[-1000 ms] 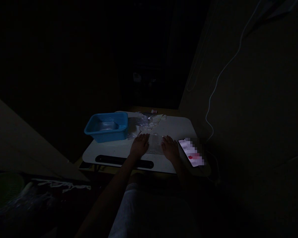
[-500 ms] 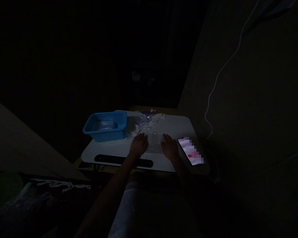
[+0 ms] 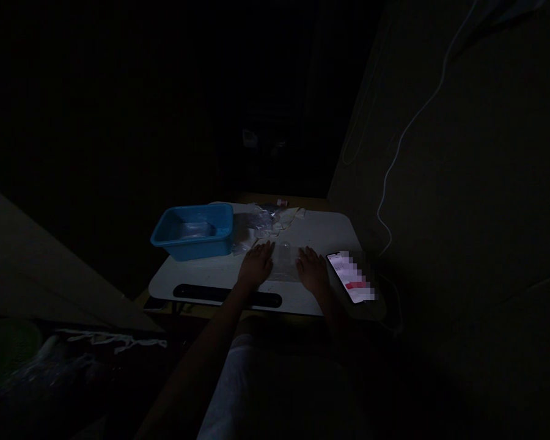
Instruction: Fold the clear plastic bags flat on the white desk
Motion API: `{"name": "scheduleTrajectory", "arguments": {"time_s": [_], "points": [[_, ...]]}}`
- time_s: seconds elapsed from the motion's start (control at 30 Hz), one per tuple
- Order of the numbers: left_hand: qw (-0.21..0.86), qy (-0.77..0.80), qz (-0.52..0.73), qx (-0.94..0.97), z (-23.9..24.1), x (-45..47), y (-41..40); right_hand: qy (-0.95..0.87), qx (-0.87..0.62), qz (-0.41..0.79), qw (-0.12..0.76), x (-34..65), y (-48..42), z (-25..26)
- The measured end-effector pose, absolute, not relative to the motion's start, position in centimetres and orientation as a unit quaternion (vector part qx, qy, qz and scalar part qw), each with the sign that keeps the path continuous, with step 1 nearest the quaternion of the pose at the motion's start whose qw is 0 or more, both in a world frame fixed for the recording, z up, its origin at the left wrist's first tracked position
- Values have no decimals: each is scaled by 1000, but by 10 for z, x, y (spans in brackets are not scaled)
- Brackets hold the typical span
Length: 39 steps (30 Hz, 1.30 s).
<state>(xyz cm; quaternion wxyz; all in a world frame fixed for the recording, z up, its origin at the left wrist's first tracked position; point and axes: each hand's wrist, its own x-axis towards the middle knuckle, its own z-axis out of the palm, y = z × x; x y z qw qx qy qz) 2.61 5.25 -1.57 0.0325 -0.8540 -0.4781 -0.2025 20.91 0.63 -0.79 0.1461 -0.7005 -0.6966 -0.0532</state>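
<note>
A clear plastic sheet or bag lies flat on the white table, dim and hard to make out. My left hand rests palm down on its left side, fingers stretched forward. On its right side lies my right hand, also palm down with the fingers spread a little. Just beyond my left hand is some crumpled clear plastic beside a pale cloth or paper.
A blue plastic basin with clear plastic inside stands at the table's left. To the right lies a lit phone. A black slot runs along the near edge. A white cable hangs down the right wall.
Both hands stay in almost the same place on the clear plastic. The left fingers have shifted slightly. The whole view has moved a little.
</note>
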Motion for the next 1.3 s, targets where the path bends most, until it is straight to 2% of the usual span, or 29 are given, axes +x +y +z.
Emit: {"name": "scheduleTrajectory", "arguments": {"time_s": [0.5,0.77,1.3], "points": [[24,-477,-225,-850,-16,26,52,-695,-696,-59,172,210,8,-13],[-39,-493,-281,-823,-20,27,53,-699,-692,-60,170,209,6,-10],[-2,-494,-255,-831,-16,27,52,-694,-696,-66,171,209,7,-12]]}}
